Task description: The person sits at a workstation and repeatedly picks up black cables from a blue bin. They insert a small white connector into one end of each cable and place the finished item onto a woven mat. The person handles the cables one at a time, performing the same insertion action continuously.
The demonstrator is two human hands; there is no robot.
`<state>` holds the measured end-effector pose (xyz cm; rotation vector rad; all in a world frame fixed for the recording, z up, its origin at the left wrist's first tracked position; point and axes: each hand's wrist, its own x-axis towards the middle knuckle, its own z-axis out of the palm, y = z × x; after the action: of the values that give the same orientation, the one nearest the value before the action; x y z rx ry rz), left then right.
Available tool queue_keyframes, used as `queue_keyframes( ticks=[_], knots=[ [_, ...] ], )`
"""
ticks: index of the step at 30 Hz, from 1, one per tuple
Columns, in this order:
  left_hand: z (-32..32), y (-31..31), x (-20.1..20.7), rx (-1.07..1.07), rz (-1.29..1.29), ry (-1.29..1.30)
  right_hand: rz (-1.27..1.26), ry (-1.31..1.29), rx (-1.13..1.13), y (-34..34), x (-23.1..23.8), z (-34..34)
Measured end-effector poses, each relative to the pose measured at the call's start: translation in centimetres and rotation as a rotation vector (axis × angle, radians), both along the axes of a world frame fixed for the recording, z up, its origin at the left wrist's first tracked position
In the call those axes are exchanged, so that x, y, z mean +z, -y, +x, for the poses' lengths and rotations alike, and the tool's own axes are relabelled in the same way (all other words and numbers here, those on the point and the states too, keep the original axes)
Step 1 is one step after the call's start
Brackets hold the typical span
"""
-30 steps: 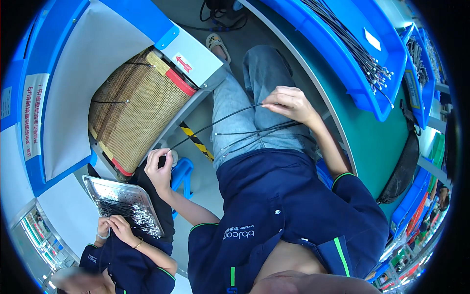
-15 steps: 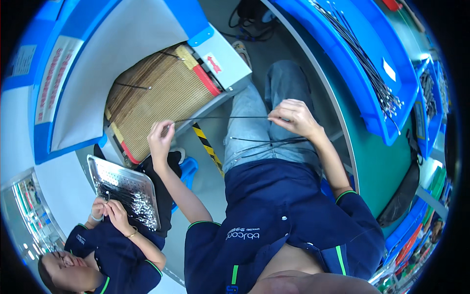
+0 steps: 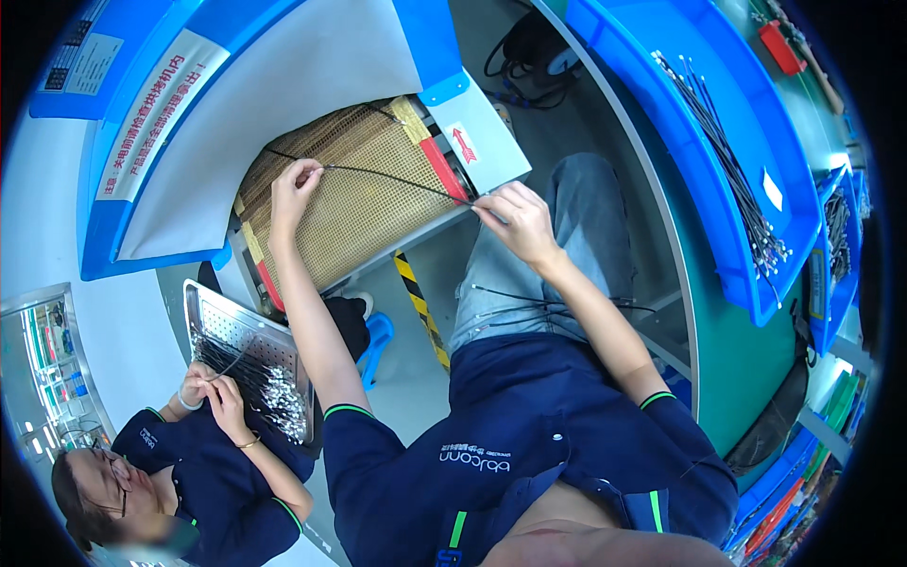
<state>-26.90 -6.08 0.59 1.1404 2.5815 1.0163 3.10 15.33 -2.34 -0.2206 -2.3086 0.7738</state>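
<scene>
A thin black cable (image 3: 397, 180) stretches between my two hands over the mesh conveyor belt (image 3: 368, 222). My left hand (image 3: 297, 184) pinches its left end above the belt, and my right hand (image 3: 518, 219) pinches the other end by the belt's near right corner. A short dark piece shows beyond my left fingers; I cannot tell whether it is this cable or another on the belt. One more cable (image 3: 383, 111) lies farther back on the belt. Several black cables (image 3: 529, 307) rest across my lap.
A blue and white machine hood (image 3: 283, 85) arches over the belt. On the right, a green table (image 3: 732, 378) carries a blue bin (image 3: 756, 255) of cables. At lower left, a co-worker's hands (image 3: 222, 397) handle a cable by a perforated metal tray (image 3: 241, 307).
Both my hands have moved forward toward the belt, bringing the cable from above my lap to over the mesh. The view has shifted a little. The co-worker still handles a cable.
</scene>
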Motion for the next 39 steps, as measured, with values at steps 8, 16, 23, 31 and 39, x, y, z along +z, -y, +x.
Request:
queue_keyframes(
  ticks=[8,16,23,31,39],
  knots=[
    [-4.9,-1.9,0.1,-0.108,-0.089,-0.063,-0.003,-0.039,-0.13,2.3,-1.0,-3.3],
    [-7.1,-2.3,-1.5,-0.144,-0.144,-0.086,0.003,0.029,-0.172,3.4,-2.8,-4.4],
    [-6.9,-2.5,-1.1,-0.14,-0.156,-0.155,-0.04,0.073,-0.14,3.1,-1.5,-4.1],
    [-3.1,-2.4,1.1,-0.027,-0.027,-0.293,-0.254,0.158,0.054,-0.2,0.4,3.1],
    [14.1,-3.0,3.3,0.035,0.2,-0.167,-0.284,0.939,0.286,-2.0,-1.1,12.4]
  ],
)
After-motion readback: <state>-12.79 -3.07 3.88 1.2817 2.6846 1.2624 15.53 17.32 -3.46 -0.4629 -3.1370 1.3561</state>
